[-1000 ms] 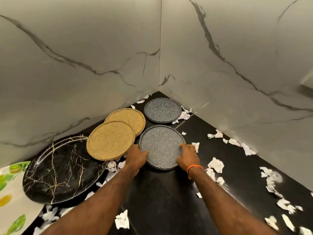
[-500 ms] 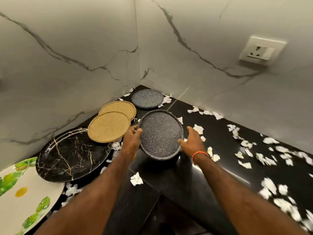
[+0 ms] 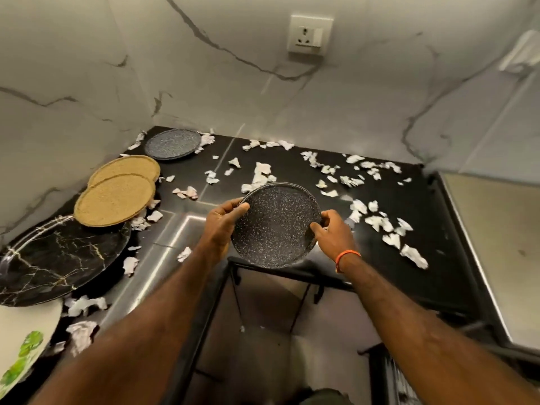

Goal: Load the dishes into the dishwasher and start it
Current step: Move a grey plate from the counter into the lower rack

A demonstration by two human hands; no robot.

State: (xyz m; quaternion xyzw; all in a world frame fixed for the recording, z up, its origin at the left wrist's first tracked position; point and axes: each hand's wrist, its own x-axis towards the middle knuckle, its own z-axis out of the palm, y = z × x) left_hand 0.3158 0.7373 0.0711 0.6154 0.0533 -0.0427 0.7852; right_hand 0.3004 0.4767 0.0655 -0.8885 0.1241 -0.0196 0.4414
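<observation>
I hold a dark speckled round plate (image 3: 276, 225) in the air above the front edge of the black counter (image 3: 432, 211). My left hand (image 3: 222, 226) grips its left rim and my right hand (image 3: 331, 233) grips its right rim. A second speckled plate (image 3: 173, 143) lies flat in the far corner. Two tan woven plates (image 3: 114, 199) overlap at the left. A black marbled platter (image 3: 55, 258) lies nearer at the left, and a white plate with green leaves (image 3: 20, 355) shows at the bottom left.
Torn white paper scraps (image 3: 380, 222) litter the counter. Marble walls close the corner, with a wall socket (image 3: 310, 35) above. Below my hands a dark open space with a black frame (image 3: 292, 273) shows. A pale surface (image 3: 496, 244) lies at the right.
The speckled plate has been lifted off the counter and carried toward me and to the right, over the counter's front edge. The view has swung right, and the socket now shows higher.
</observation>
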